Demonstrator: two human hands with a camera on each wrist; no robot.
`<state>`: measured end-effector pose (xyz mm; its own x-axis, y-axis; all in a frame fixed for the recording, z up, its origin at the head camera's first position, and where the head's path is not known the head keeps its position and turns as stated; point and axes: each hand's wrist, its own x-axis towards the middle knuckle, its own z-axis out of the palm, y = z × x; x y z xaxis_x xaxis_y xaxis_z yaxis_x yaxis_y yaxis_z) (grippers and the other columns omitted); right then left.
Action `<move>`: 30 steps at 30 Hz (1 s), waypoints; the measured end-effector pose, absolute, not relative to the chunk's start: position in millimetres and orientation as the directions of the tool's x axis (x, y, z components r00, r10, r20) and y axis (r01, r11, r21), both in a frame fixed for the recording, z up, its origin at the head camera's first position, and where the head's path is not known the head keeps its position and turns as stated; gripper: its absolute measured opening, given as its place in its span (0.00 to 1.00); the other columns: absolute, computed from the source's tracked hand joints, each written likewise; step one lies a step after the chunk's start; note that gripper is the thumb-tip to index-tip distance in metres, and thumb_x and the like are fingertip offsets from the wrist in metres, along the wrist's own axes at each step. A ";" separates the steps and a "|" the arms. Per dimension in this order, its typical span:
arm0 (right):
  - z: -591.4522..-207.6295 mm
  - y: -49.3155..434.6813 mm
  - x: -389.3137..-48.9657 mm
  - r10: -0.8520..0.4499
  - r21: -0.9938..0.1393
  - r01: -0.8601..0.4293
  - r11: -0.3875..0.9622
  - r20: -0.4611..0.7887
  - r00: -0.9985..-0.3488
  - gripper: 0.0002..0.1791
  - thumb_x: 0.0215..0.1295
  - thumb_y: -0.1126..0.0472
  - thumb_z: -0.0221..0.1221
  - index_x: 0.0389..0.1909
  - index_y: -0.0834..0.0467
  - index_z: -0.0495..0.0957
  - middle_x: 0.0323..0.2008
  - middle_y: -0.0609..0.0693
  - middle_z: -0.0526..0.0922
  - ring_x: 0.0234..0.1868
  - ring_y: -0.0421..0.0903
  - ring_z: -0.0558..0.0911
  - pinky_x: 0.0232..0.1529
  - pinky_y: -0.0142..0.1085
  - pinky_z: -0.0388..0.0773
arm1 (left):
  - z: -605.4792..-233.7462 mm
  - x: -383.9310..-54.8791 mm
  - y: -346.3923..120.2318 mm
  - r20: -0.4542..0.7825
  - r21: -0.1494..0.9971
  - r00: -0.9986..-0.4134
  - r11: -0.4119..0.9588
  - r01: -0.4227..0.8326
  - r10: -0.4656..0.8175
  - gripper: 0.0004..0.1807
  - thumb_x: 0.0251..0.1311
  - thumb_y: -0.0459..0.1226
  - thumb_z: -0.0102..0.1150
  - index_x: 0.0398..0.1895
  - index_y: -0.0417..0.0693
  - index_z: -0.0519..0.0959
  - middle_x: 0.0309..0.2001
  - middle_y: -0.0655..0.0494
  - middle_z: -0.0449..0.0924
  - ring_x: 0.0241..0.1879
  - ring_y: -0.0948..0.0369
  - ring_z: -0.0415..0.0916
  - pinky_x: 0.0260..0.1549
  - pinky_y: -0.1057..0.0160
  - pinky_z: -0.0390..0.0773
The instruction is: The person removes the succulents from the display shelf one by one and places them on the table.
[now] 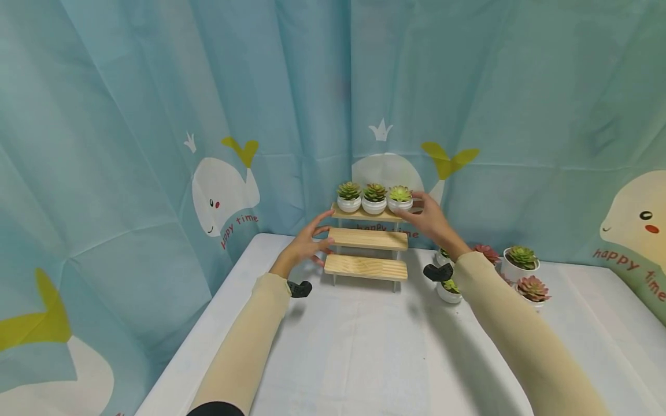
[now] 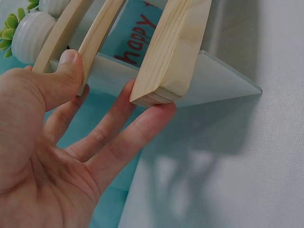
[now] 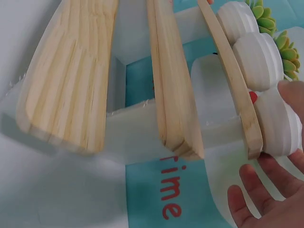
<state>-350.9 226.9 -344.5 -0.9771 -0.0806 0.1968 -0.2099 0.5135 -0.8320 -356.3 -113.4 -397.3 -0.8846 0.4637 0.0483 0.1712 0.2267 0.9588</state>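
Note:
A three-tier wooden display stand (image 1: 366, 267) with pale boards and clear side supports stands at the back of the table. Three succulents in white pots line its top board. The rightmost, a bright green potted succulent (image 1: 400, 203), is in my right hand (image 1: 430, 221), thumb and fingers around the pot; in the right wrist view its white pot (image 3: 280, 124) rests against the board's end. My left hand (image 1: 302, 247) holds the stand's left end: in the left wrist view the thumb presses the middle board (image 2: 102, 38) and other fingertips touch the lowest board (image 2: 171, 57).
On the table's right, partly behind my right forearm, several more potted succulents stand, including a green one (image 1: 520, 261) and a pinkish one (image 1: 533, 289). A blue curtain (image 1: 312, 86) with whale prints hangs close behind the stand. A white cloth (image 1: 354, 346) covers the table.

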 end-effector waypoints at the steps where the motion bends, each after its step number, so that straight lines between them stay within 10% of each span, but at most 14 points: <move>1: -344.2 226.0 -351.6 -0.075 -0.831 -0.205 0.516 0.195 -0.978 0.47 0.70 0.45 0.65 0.79 0.62 0.54 0.69 0.67 0.68 0.66 0.62 0.72 0.61 0.58 0.76 | -397.3 -356.3 -113.4 0.048 0.959 -0.885 0.227 0.170 0.464 0.42 0.74 0.38 0.61 0.82 0.77 0.52 0.81 0.44 0.51 0.61 0.40 0.78 0.35 0.35 0.86; 19: -345.7 220.6 -357.8 -0.026 -0.828 -0.192 0.528 0.210 -0.977 0.45 0.71 0.44 0.65 0.78 0.63 0.57 0.67 0.67 0.70 0.65 0.62 0.73 0.59 0.57 0.77 | -395.3 -354.7 -114.1 0.043 0.960 -0.888 0.228 0.164 0.459 0.42 0.74 0.36 0.60 0.81 0.78 0.52 0.80 0.44 0.52 0.51 0.37 0.83 0.36 0.33 0.85; 30: -344.8 220.5 -357.3 -0.017 -0.821 -0.182 0.541 0.206 -0.978 0.45 0.71 0.45 0.65 0.77 0.63 0.57 0.68 0.65 0.70 0.65 0.61 0.73 0.59 0.56 0.77 | -395.4 -353.6 -113.4 0.055 0.957 -0.882 0.226 0.179 0.467 0.43 0.74 0.36 0.59 0.82 0.76 0.51 0.81 0.44 0.50 0.62 0.40 0.77 0.35 0.34 0.85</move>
